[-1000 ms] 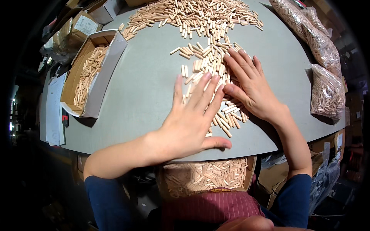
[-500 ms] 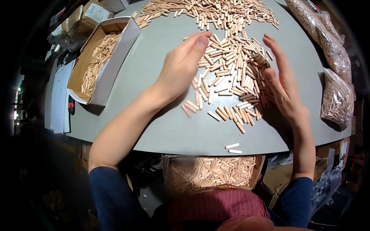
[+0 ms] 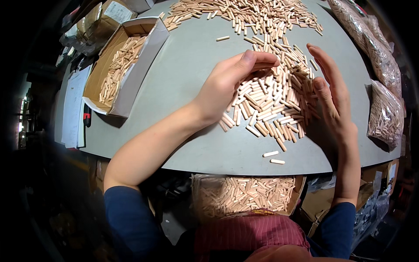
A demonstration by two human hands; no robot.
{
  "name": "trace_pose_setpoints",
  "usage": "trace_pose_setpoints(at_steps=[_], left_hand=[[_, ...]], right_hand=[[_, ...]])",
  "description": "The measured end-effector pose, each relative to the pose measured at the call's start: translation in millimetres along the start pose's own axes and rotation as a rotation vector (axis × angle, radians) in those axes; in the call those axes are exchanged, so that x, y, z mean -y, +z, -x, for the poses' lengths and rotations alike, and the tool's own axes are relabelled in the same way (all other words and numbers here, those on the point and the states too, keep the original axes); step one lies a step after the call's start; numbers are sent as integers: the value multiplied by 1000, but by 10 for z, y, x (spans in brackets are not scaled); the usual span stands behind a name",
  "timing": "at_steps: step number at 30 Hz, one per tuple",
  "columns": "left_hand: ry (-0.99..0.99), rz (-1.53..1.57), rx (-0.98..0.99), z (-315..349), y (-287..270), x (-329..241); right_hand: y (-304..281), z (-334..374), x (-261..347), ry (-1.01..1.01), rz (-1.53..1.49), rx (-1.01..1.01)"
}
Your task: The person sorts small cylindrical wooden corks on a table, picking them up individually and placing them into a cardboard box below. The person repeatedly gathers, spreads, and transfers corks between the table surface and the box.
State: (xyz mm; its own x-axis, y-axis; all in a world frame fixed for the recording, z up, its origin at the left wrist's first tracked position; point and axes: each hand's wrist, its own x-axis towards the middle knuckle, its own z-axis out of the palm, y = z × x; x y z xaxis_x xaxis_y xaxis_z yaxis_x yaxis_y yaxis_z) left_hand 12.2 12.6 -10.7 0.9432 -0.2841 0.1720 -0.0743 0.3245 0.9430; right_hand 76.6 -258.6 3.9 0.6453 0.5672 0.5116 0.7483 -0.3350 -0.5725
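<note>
Many short wooden dowels [image 3: 275, 102] lie heaped on the grey table, joined by a narrow band to a larger spread of dowels [image 3: 248, 11] at the far edge. Curved along the left side of the nearer heap, my left hand [image 3: 233, 81] has its fingers stretched out and its palm against the dowels. My right hand [image 3: 334, 94] stands on edge at the heap's right side, fingers extended and thumb apart. Neither hand grasps a dowel. Two loose dowels [image 3: 274, 157] rest near the table's front edge, and a single dowel [image 3: 222, 38] lies beyond my left hand.
At the left stands an open cardboard box [image 3: 139, 70] partly filled with dowels, beside papers [image 3: 75, 109]. Clear plastic bags of dowels [image 3: 386, 115] line the right edge. Below the front edge sits another box of dowels [image 3: 248, 194]. The grey table [image 3: 174, 78] has a curved front edge.
My left hand has moved right, pushing the left-side dowels into a tighter heap. My right hand stays beside the heap. The whole view has shifted slightly.
</note>
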Motion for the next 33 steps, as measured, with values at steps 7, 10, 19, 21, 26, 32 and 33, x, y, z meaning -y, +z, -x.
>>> trace_pose_setpoints(at_steps=[7, 10, 19, 21, 26, 32, 33], left_hand=[[65, -1159, -48, 22, -177, -364], [59, -1348, 72, 87, -124, -470], [60, -1479, 134, 235, -39, -438], [33, -1448, 155, 199, -78, -436], [-48, -1442, 164, 158, -88, -484], [-160, -1344, 158, 100, -127, -530], [-186, -1310, 153, 84, -130, -543]], right_hand=[[-20, -63, 143, -52, 207, 19], [-54, -55, 89, -93, 238, 18], [-53, -59, 80, -95, 244, 4], [-63, -54, 69, -98, 247, 14], [-59, -55, 50, -99, 227, 19], [-69, -46, 33, -93, 217, 23], [-70, -46, 36, -93, 213, 19]])
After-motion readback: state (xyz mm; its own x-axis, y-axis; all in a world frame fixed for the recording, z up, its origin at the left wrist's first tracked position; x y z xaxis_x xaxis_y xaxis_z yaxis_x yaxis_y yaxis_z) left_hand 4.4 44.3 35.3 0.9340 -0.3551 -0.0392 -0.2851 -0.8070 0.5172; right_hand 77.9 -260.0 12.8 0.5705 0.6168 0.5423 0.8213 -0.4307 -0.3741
